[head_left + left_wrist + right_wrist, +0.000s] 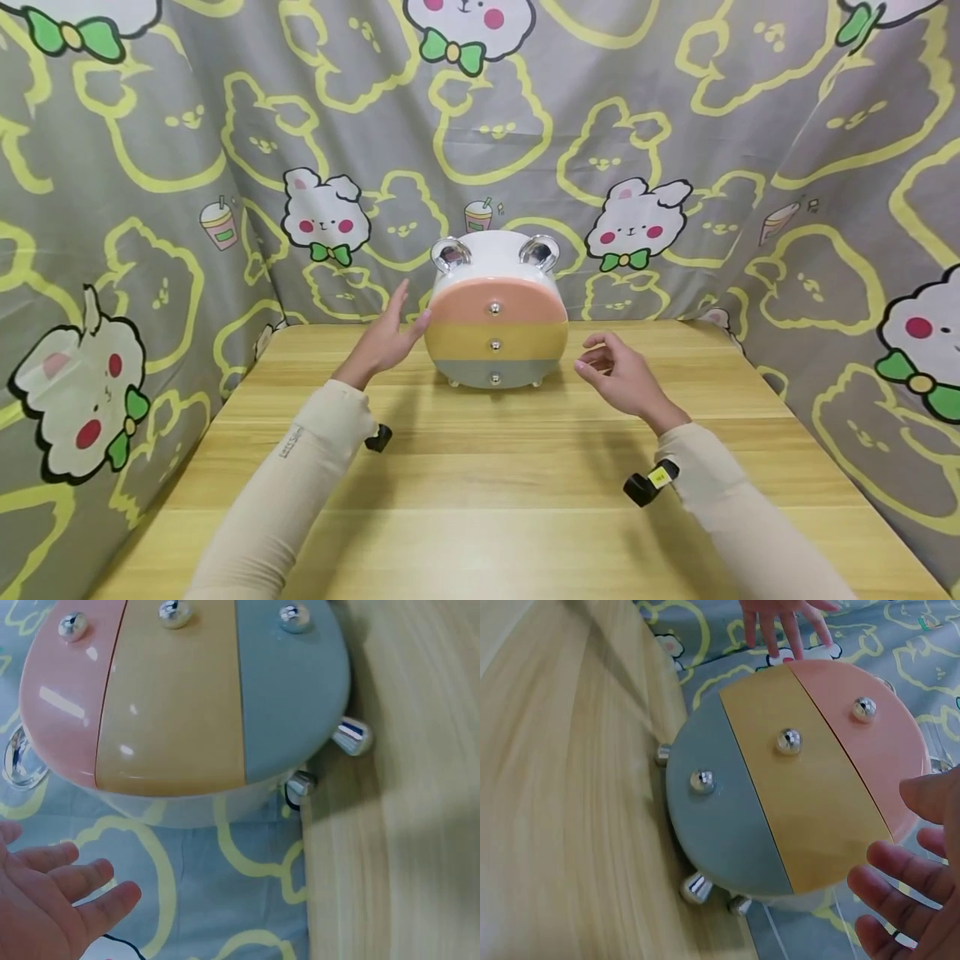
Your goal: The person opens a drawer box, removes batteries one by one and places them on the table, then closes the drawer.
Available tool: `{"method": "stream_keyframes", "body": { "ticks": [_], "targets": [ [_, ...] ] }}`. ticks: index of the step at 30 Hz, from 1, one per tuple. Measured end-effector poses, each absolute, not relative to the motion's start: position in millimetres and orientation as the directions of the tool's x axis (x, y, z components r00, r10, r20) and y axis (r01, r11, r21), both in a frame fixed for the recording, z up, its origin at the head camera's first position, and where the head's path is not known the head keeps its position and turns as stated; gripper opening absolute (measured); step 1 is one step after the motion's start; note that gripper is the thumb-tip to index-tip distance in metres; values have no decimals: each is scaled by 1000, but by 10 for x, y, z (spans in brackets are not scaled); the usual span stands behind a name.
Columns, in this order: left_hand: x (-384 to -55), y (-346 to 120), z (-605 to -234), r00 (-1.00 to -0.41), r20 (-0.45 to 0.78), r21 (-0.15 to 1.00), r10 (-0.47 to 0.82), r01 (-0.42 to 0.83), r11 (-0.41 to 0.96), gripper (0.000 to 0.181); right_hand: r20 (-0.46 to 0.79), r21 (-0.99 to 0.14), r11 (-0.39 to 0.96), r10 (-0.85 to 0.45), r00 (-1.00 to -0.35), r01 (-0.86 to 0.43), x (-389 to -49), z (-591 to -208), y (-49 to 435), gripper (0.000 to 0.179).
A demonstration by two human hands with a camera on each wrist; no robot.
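A small rounded drawer cabinet point(496, 333) stands upright on the table, with a pink, a yellow and a grey-green drawer front stacked top to bottom. Each front carries a round silver knob point(175, 613); two shiny silver ears point(540, 252) top the white body, and short silver feet point(697, 888) hold it up. My left hand point(386, 337) is beside the cabinet's left side, fingers extended and apart from it in the left wrist view. On the other side, my right hand point(622, 375) hovers with loosely bent fingers, holding nothing. All three drawers look closed.
The wood-grain table point(480, 475) reaches back to a grey curtain point(405, 133) printed with yellow outlines and white bunny faces. Curtain also hangs on the left and right sides. A black wrist camera point(641, 489) is strapped under the right sleeve.
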State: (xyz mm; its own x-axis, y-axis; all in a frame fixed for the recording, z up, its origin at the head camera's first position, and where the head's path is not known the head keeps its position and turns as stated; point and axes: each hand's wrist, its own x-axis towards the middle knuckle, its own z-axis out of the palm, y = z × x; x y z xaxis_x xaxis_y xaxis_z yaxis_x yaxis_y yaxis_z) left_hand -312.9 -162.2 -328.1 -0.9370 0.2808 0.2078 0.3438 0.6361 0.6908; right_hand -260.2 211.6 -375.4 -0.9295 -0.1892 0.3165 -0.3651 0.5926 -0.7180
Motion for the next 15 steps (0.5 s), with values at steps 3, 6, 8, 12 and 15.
{"method": "stream_keyframes", "body": {
  "ticks": [3,6,8,12,15],
  "targets": [
    [-3201,-1580,-3246,-938,203,710,282,340,617,78,320,-735,569,-187,-929,-368,-2639,-3718,2038,28],
    [-3252,-1548,-3213,-939,202,725,278,334,602,77,321,-753,543,-190,-928,-372,-2675,-3695,1959,29],
    [-3282,-1531,-3191,-942,196,733,274,326,597,79,315,-764,527,-197,-928,-371,-2699,-3682,1906,31],
    [-3363,-1502,-3155,-944,180,749,278,315,583,83,303,-776,511,-213,-929,-371,-2740,-3654,1793,36],
    [-3438,-1468,-3114,-942,176,757,286,315,572,84,314,-778,498,-222,-923,-384,-2769,-3627,1713,39]
  ]
}}
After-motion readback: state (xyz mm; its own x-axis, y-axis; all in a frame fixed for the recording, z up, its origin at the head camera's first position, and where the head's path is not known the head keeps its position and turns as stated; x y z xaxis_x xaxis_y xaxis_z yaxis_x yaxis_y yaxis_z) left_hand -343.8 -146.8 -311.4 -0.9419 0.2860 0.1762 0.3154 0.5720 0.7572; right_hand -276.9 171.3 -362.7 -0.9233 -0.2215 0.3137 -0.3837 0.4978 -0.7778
